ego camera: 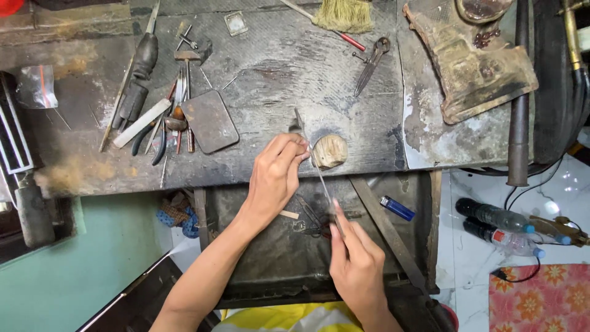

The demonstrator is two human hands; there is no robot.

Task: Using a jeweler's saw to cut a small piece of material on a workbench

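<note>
Fingers of the left hand (275,178) are pressed together at the tips, pinching a small workpiece that is too small to identify, held against the rounded wooden peg (329,151) at the front edge of the workbench (276,74). Fingers of the right hand (356,264) are closed around the lower end of a thin metal file (316,169), which runs diagonally up to the pinch point and past it. Below the hands sits a dark catch tray (264,246) holding a pair of scissors (313,224) and a blue lighter (397,208). On the bench to the left lie a flat dark metal plate (209,121) and a cluster of hand tools (157,117). Farther back are a straw brush (341,15) and pliers (370,64). At right, plastic bottles (501,227) lie on the tiled floor (479,270).
</note>
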